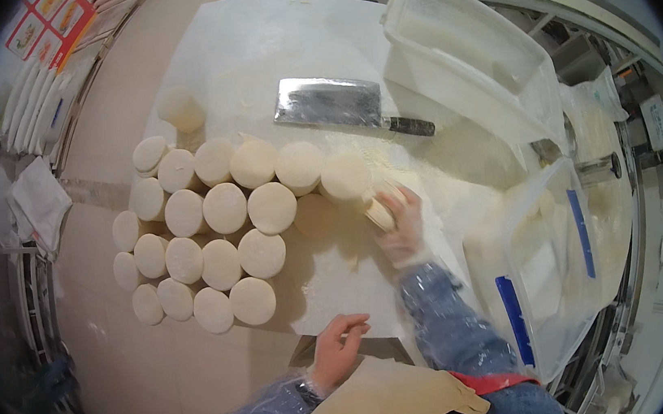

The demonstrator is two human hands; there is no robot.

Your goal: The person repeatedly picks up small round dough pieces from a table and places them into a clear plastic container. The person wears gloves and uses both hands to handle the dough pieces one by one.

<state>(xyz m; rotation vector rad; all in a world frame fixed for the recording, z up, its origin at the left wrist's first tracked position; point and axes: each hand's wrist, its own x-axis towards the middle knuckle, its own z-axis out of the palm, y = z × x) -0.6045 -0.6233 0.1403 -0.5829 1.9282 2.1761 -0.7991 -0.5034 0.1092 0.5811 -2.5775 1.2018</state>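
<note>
Many pale, floury rounds (pixel 225 208) were gathered in close rows over the left part of the white desk (pixel 207 49), several of them with their sides showing as though stacked. One pale piece (pixel 379 216) was held in the fingers of the right hand (pixel 403 230), just beside the right end of the far row; nothing was held in the left hand (pixel 338 352), whose fingers were loosely bent by the desk's near edge. It was judged that the gripped piece could be dented by too firm a squeeze, or let slip if the grip was loosened by flour. With so little room left between the rounds, a neighbour could be knocked askew by a careless nudge, and those at the far left could be pushed toward the floor (pixel 102 274), though whether any overhung the edge could not be told. Beyond the right hand, a cleaver (pixel 328 105) was laid flat, its dark handle pointed toward a translucent bin (pixel 462 57), so that any longer reach could be obstructed or endangered by it. The right side was crowded by a clear container with blue handles (pixel 524 283), against which the plastic-covered right sleeve (pixel 450 316) could be caught if the elbow was swung outward.
</note>
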